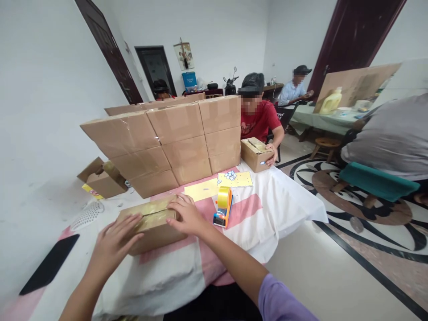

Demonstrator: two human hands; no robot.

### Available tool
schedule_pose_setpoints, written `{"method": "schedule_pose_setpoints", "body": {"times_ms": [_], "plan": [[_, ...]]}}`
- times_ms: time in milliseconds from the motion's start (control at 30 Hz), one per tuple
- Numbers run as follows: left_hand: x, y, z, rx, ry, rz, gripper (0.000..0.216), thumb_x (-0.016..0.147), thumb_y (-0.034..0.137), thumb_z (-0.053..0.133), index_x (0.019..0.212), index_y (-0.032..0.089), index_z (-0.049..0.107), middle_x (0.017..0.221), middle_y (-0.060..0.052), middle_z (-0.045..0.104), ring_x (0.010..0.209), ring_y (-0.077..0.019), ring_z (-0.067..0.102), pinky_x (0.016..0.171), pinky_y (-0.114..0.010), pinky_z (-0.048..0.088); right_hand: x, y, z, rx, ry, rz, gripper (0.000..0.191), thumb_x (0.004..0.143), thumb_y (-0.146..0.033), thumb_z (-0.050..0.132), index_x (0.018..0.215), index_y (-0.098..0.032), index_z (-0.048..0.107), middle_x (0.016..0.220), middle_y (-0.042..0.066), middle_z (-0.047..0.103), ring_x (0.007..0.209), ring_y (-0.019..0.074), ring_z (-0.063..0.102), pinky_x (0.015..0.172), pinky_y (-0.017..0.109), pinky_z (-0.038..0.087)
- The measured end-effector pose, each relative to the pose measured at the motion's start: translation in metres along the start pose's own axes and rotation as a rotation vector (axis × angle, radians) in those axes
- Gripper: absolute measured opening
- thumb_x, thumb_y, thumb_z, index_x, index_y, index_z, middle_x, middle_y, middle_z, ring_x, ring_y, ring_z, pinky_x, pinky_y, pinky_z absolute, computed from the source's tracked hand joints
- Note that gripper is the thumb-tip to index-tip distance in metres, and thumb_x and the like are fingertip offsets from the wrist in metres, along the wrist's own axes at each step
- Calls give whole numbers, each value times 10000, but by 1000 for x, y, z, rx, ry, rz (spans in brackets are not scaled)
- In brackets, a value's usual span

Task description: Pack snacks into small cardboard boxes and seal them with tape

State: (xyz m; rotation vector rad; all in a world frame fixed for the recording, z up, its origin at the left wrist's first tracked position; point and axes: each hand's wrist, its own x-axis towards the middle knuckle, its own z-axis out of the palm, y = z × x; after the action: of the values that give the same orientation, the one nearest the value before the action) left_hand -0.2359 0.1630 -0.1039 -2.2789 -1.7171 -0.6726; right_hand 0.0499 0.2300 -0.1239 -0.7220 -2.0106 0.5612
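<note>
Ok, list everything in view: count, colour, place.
Nearest carton: one, brown, front
Tape dispenser: one, orange-blue, right of nearest carton
Sheets: two, yellow, behind dispenser
Stacked cartons: several, brown, behind nearest carton
Open carton: one, brown, left of stack
Far carton: one, brown, right of stack
Slab: one, black, far left
Tablecloth: one, pink-white, under cartons
Other people: four, various clothing, around
Jug: one, yellow, right
Round stool: one, brown, right
Wall hanging: one, pale, back
Left hand: one, bare, on nearest carton
Right hand: one, bare, likewise
</note>
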Motion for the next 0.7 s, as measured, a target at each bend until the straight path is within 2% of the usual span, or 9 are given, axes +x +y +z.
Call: {"method": "schedule_pose_setpoints", "body": {"times_ms": [100,167,267,333,367,400,467,567,700], "plan": [[6,16,11,-2,-30,80,628,897,697,517,1372,301,623,1403,-85,671,1343,-350,581,1110,-495,437,-8,-10,-9,-21,22,43,439,907,-426,686,1318,-281,627,1393,57,638,1473,312,378,1222,525,271],[8,23,16,27,-9,62,658,891,705,514,1395,292,608,1377,-91,687,1313,-360,600,1089,-493,449,-20,-15,-22,-36,154,61,449,893,-385,682,1329,-299,612,1415,62,613,1441,314,423,1214,529,300],[9,28,17,82,-20,42,615,898,670,523,1384,305,620,1335,-79,712,1270,-363,626,1081,-507,442,-47,-10,-52,-83,579,165,417,869,-315,653,1279,-271,594,1363,116,581,1357,310,485,1183,533,356],[9,30,16,108,-34,39,586,902,645,532,1369,305,634,1327,-74,717,1270,-361,626,1083,-507,435,-65,5,-73,-69,856,353,461,848,-340,659,1279,-234,534,1345,154,541,1325,313,491,1155,546,386],[10,31,14,121,-41,36,581,906,636,531,1367,298,637,1328,-79,715,1266,-361,628,1079,-505,434,-72,16,-81,-16,914,461,508,835,-374,669,1286,-218,496,1334,166,535,1296,312,510,1126,548,416],[10,33,13,134,-47,37,580,910,630,527,1364,287,640,1327,-88,714,1256,-362,633,1075,-504,433,-78,27,-88,64,908,553,544,820,-412,675,1279,-205,469,1298,170,554,1242,308,549,1075,543,462],[11,38,11,154,-57,42,592,915,626,521,1367,262,638,1323,-107,712,1216,-362,651,1068,-499,430,-85,50,-94,236,755,641,512,799,-457,665,1201,-193,489,1144,138,641,1066,285,645,929,496,554],[13,48,9,180,-38,23,623,918,626,530,1404,245,609,1276,-113,730,1133,-347,679,1033,-474,440,-87,71,-92,339,524,596,327,783,-446,661,970,-188,589,872,59,705,818,240,691,759,398,585],[16,70,4,171,-1,-44,529,936,577,538,1313,229,667,1268,-122,728,1133,-331,671,962,-443,459,-85,71,-89,333,432,512,263,823,-442,644,879,-185,636,807,25,707,760,209,664,742,350,551]]}}
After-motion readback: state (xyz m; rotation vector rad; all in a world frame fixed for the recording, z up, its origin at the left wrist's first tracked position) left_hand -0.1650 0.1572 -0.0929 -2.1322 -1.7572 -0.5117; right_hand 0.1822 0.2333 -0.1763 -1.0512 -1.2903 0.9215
